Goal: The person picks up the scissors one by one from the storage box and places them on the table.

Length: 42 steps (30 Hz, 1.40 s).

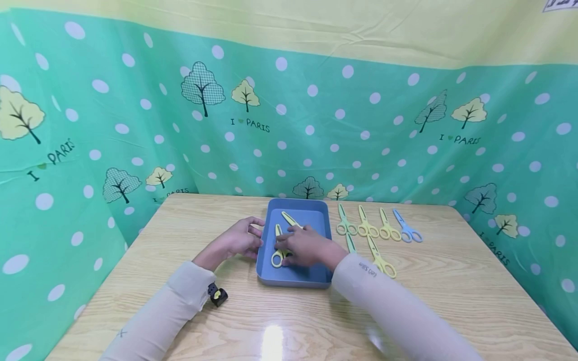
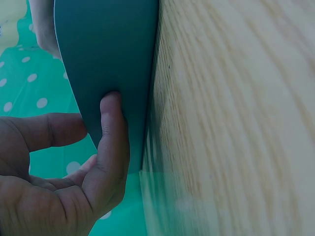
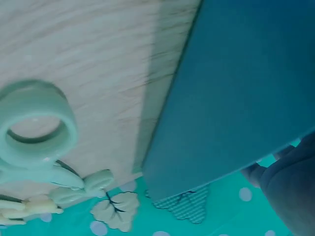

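A blue-grey tray (image 1: 293, 282) stands on the table. My left hand (image 1: 241, 238) is at its left wall, a fingertip pressed to the outside and another finger at the rim, as the left wrist view shows (image 2: 64, 191). Inside the tray, my right hand (image 1: 307, 246) reaches down with bent fingers over yellow scissors (image 1: 277, 258). A second pair of yellow scissors (image 1: 289, 219) lies further back, its handles covered by that hand. Whether the right fingers grip either pair is hidden. In the right wrist view, the tray wall (image 3: 231, 98) blocks those fingertips.
Right of the tray lie green scissors (image 1: 346, 226), two yellow scissors (image 1: 368, 228) and blue scissors (image 1: 411, 233) in a back row. In front are yellow scissors (image 1: 383, 263) and green scissors (image 1: 350, 243) partly behind the right arm. A dotted curtain (image 1: 316, 125) surrounds the table.
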Available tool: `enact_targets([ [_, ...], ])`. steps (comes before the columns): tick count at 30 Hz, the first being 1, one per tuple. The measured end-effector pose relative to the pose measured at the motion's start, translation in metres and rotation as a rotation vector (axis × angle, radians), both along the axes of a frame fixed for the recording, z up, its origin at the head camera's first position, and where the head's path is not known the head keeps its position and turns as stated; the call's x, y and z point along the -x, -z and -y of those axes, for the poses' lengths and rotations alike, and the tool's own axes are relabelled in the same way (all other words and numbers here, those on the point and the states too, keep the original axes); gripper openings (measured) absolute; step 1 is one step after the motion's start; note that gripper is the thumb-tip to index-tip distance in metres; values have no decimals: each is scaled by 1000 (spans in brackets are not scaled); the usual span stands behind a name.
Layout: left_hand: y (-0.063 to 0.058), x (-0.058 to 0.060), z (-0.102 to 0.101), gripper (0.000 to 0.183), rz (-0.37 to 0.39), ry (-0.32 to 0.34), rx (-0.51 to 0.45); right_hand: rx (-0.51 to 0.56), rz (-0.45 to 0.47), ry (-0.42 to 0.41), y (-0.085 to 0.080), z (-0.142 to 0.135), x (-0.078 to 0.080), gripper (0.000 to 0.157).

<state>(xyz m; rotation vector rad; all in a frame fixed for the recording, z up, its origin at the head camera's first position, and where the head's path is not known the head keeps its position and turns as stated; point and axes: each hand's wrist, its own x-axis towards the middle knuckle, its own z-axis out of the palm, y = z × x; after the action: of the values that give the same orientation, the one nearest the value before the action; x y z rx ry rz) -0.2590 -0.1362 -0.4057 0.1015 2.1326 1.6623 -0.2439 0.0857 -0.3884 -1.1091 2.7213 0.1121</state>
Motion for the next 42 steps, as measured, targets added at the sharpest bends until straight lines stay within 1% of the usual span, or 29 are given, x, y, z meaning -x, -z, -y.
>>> enact_targets([
  [3,0,0,0,63,3,1,2,14,22,23,0,-3,6,54],
  [7,-1,0,-1,63,9,-10,6,29,35,34,-3,-6,10,54],
  [10,-2,1,-1,63,9,-16,9,67,46,41,-6,-9,12,51],
  [12,-2,1,-1,63,7,-13,7,108,26,51,-7,-11,13,46],
  [14,-2,1,-1,63,3,-14,10,151,-17,68,-7,-14,15,40],
  [16,-1,1,-1,63,0,-13,13,171,-71,88,-6,-18,17,36],
  [19,0,1,-1,62,-2,-18,23,151,-119,115,-2,-22,22,37],
  [23,0,0,-1,64,0,-14,18,88,-110,143,3,-27,29,46],
  [26,0,0,-1,64,2,-18,9,44,-116,161,5,-28,33,48],
  [30,-1,0,-2,64,-1,-19,5,-1,-139,183,5,-29,36,47],
  [36,-2,0,-2,64,0,-20,22,-2,-93,214,6,-30,38,47],
  [42,-3,-1,-2,63,5,-26,24,-3,-52,220,5,-28,38,45],
])
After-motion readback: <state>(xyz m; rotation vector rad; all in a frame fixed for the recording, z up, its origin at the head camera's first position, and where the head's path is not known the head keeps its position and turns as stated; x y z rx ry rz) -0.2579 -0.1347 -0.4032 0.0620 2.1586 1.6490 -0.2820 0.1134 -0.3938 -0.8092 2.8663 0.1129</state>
